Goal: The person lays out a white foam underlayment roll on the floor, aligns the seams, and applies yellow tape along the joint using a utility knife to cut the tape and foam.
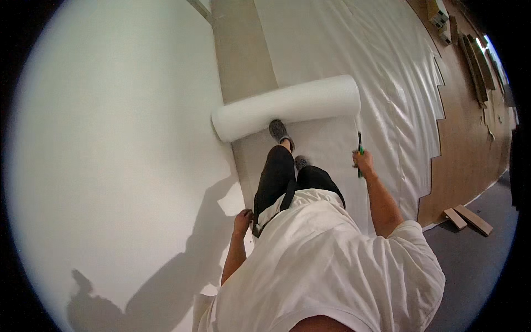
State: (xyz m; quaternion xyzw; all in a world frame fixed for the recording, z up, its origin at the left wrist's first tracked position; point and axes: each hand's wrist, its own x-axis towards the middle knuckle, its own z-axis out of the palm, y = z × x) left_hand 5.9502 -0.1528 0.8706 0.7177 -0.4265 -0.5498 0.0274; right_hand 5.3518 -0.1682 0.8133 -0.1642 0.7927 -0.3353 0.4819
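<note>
A thick roll of white foam underlay (287, 105) lies across the floor, its left end close to the wall. My left foot, in a dark clog (279, 131), touches or nearly touches the roll's near side. Out to the right, my right hand (363, 160) is closed round a slim green-and-black cutter (360, 148), held upright near the roll's right end. My left hand (242, 222) hangs beside my left thigh, close to the wall. Its fingers are dark against my black trousers, and their grip is not clear.
A smooth white wall (127, 122) runs along my left side. Wrinkled white sheeting (387, 105) covers the floor to the right, meeting stepped brown floorboards (462, 144). Two loose plank offcuts (473, 220) lie at the lower right. Boxes (440, 19) stand at the far right.
</note>
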